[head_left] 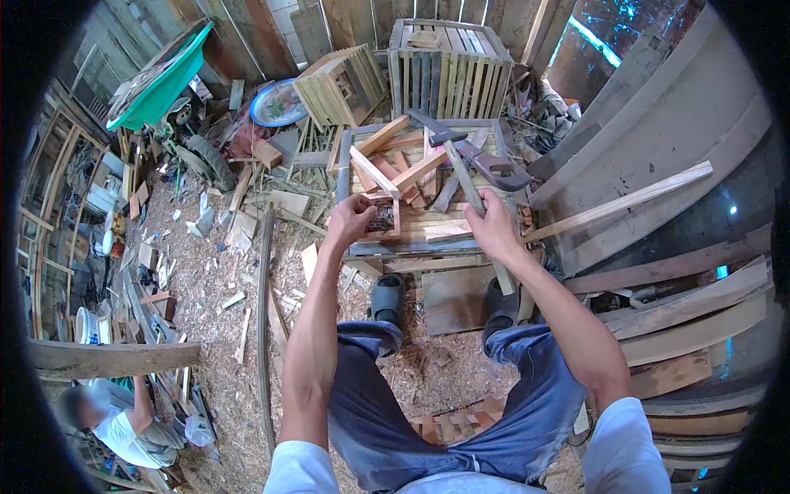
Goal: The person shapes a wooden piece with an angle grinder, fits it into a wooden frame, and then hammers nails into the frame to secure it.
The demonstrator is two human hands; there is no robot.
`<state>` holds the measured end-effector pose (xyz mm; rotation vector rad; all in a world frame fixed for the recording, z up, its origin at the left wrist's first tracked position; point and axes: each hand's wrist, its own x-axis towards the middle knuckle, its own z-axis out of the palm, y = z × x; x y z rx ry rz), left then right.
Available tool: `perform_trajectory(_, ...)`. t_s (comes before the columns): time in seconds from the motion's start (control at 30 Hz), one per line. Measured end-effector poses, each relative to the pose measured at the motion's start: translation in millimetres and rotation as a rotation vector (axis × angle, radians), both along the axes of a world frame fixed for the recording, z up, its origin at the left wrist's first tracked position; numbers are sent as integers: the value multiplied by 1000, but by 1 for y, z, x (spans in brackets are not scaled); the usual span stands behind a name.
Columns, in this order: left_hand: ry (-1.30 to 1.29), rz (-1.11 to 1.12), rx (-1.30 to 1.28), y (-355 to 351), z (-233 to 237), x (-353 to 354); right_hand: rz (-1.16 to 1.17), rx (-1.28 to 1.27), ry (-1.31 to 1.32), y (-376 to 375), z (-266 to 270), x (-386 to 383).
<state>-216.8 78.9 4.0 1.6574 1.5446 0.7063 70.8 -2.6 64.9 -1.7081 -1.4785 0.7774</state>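
My right hand (491, 226) is wrapped round the wooden handle of a hammer (463, 177). Its dark head lies over the far part of a low slatted work table (339, 188). My left hand (352, 219) is at the left edge of a small wooden box (397, 221) with what look like nails (383, 216) in it. The left fingers are pinched together, and what they hold, if anything, is too small to make out. Beyond my hands, wooden sticks (420, 170) lie crossed in a pile, with a large dark metal tool (498, 169) to their right.
Slatted wooden crates (448, 78) stand behind the table. A long plank (625, 200) slants out to the right. Wood scraps and shavings cover the floor (206, 272). A green wheelbarrow (177, 82) leans at the far left. Another person (127, 428) sits at the lower left.
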Motion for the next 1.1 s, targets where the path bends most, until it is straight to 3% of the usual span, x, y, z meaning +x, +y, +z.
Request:
perform_trajectory(0.2,-204,-10,-72,1,-4,-3,-33,-26,-85,-6,20,-3)
perform_trajectory(0.3,-242,-2,-134,-3,13,1,-23,-50,-67,-5,18,-1)
perform_trajectory(0.6,-374,-23,-200,-1,2,-4,-8,-43,21,1,4,8)
perform_trajectory(0.8,-171,-37,-70,-2,-1,-10,-11,-42,-57,0,5,6)
perform_trajectory(1.07,218,-70,337,-11,13,-20,87,-33,-34,-5,17,-11)
perform_trajectory(1.1,323,-120,260,-16,23,-18,97,-52,-27,-6,18,-14)
